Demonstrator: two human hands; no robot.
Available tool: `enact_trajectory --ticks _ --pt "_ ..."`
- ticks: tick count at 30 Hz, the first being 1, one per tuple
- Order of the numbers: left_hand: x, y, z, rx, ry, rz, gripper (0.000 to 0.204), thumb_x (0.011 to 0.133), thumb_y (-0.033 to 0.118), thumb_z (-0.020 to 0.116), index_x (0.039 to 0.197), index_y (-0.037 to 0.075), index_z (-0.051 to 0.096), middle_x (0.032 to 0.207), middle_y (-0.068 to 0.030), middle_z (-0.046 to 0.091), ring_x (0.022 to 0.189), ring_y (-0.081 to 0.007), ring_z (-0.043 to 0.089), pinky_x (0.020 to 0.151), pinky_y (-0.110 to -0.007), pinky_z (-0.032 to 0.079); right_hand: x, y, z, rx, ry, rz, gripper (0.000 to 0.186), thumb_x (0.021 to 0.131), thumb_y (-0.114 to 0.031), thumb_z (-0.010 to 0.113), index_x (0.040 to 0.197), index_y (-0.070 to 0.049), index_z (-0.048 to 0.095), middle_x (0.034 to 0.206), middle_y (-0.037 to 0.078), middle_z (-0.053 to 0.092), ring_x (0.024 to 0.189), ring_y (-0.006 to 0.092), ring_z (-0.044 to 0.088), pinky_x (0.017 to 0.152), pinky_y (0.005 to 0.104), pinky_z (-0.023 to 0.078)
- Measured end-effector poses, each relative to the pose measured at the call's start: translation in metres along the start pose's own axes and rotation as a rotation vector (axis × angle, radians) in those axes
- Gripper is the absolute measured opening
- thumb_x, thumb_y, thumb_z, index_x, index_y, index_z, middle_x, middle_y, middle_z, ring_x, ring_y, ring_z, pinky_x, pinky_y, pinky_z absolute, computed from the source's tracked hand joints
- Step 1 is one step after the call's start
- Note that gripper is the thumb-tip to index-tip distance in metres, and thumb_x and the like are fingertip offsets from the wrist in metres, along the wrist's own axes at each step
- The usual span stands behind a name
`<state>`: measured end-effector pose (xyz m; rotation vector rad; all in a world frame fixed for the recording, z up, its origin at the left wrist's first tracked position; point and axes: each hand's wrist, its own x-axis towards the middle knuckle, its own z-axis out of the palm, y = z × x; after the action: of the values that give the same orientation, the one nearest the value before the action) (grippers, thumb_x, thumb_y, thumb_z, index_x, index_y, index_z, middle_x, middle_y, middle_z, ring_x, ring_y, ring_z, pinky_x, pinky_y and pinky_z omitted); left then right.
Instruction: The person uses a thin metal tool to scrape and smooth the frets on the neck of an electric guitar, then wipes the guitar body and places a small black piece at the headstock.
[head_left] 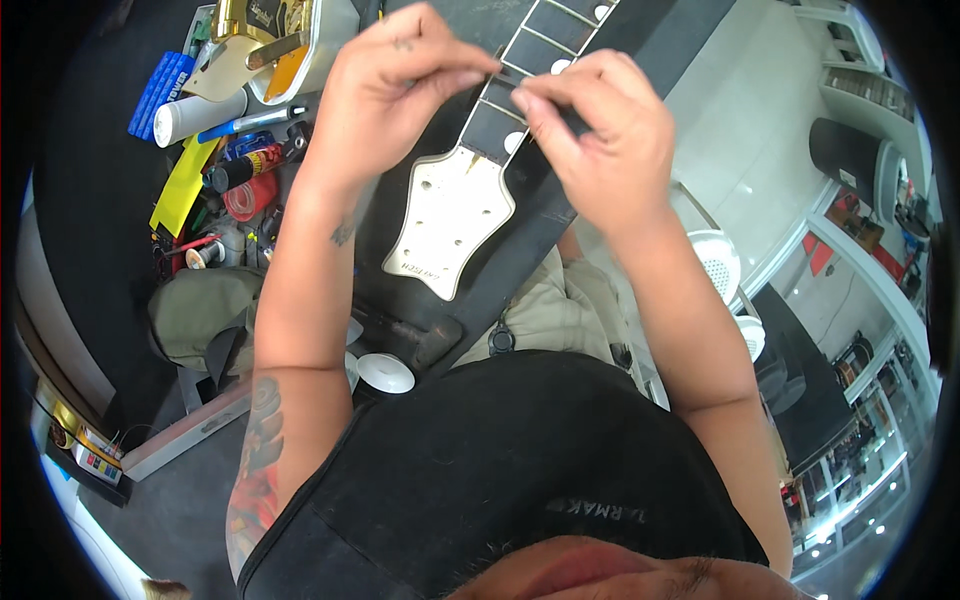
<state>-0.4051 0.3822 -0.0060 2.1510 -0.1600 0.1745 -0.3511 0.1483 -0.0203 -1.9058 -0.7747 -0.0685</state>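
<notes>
A guitar neck with a cream headstock (pixel 448 228) lies on the dark bench top, its dark fretboard (pixel 490 128) running up and to the right. Metal frets cross the board, and pale rounded inlays sit along its right edge. Over the frets near the headstock, my left hand (pixel 395 95) and my right hand (pixel 612 135) face each other, each pinched between thumb and forefinger. A short, thin dark strip (pixel 510 79) spans the gap between their fingertips. Whether it touches the board, I cannot tell. The headstock holes stand bare, with no tuners in them.
At the upper left, a white bin (pixel 333 45) holds gold-coloured parts. Beside it are a white tube (pixel 200 117), a yellow sheet (pixel 186 183), a red roll (pixel 250 196) and an olive cloth item (pixel 205 318). A white round dish (pixel 386 373) lies near my left elbow. White chairs (pixel 713 262) stand right.
</notes>
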Motion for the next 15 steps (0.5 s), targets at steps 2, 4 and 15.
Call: enact_trajectory --ticks 2,4,15 --pt "0.004 -0.002 0.004 0.064 0.003 0.013 0.025 0.089 -0.007 0.082 0.109 0.006 0.088 0.09 -0.0028 0.068 0.086 -0.017 0.065 0.075 -0.031 0.051 0.007 0.006 -0.001 -0.021 0.04 0.031 0.009 0.083 -0.011 0.089 0.089 -0.011 0.082 0.086 0.002 0.07 0.082 0.0246 0.065 0.079 0.0386 0.053" --pt "0.011 0.0 0.01 -0.06 0.073 0.028 0.022 0.086 -0.008 0.085 0.103 0.007 0.086 0.087 -0.0059 0.069 0.082 -0.0211 0.067 0.074 -0.032 0.053 0.005 0.005 0.0 -0.016 0.058 0.065 0.009 0.084 -0.014 0.089 0.089 -0.01 0.082 0.087 0.002 0.07 0.083 0.0259 0.066 0.08 0.0383 0.053" --pt "0.007 -0.001 0.005 -0.008 0.063 0.05 0.023 0.088 -0.008 0.083 0.105 0.006 0.087 0.088 -0.0041 0.069 0.083 -0.0188 0.065 0.075 -0.032 0.051 0.01 0.002 -0.003 -0.058 0.033 -0.06 0.018 0.081 -0.002 0.091 0.098 -0.004 0.085 0.088 0.007 0.073 0.083 0.0234 0.067 0.072 0.0352 0.054"
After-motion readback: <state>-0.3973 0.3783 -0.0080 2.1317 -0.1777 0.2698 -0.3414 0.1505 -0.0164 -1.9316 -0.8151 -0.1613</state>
